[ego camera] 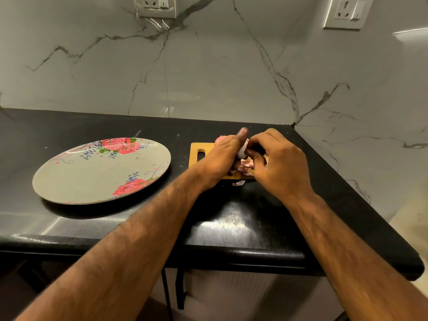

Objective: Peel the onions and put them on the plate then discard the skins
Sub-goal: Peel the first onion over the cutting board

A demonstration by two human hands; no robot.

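Gripping a small onion just above the cutting board, the left hand has its fingers curled round the bulb and its thumb standing straight up. The right hand meets it from the other side. Its grip is closed, with bent fingertips pinching at the onion's side, but I cannot tell whether they hold skin or flesh.

Only a narrow strip of the onion shows between the two hands, and that strip is pale, smooth and glossy white. A pink rounded bit peeks out over the board's far edge, behind the left hand's knuckles. It may be a second onion or part of the same one.

Loose skins, pink and papery, lie in a crumpled heap on the board beneath the hands. One scrap lies just off the board's near edge, on the black desk.

Well to the left of the board, also on the desk, sits a grey oval plate painted with red roses.
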